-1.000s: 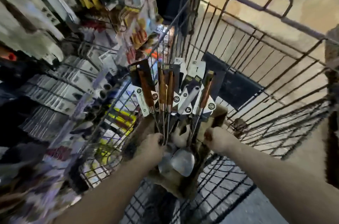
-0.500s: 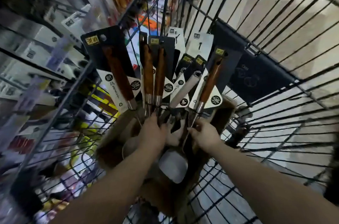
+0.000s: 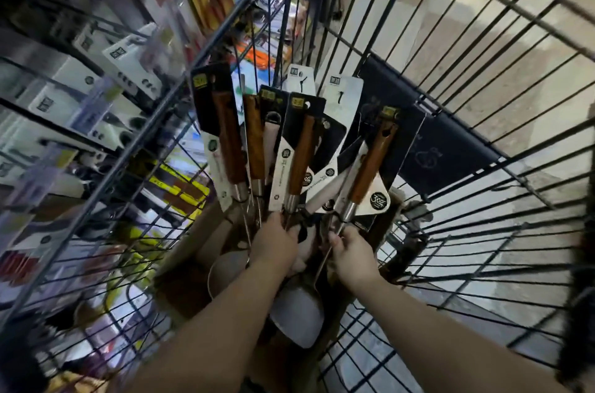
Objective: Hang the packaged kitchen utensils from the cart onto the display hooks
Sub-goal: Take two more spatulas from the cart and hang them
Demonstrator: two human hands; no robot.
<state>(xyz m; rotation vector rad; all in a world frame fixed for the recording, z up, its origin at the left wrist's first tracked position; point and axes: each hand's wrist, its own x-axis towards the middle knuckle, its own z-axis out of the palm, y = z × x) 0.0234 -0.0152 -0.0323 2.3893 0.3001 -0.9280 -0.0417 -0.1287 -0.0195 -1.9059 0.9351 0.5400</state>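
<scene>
Wooden-handled utensils fanned above, left grip and right grip each curled round their steel shafts

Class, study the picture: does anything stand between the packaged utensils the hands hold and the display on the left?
Yes. The cart's wire side runs between the utensils and the display, so they would likely need lifting over it. The left hand and right hand grip utensil stems.

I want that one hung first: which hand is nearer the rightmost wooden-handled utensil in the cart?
Right. The right hand grips the rightmost wooden-handled utensil by its metal shaft; the left hand grips the middle utensils, to its left.
</scene>
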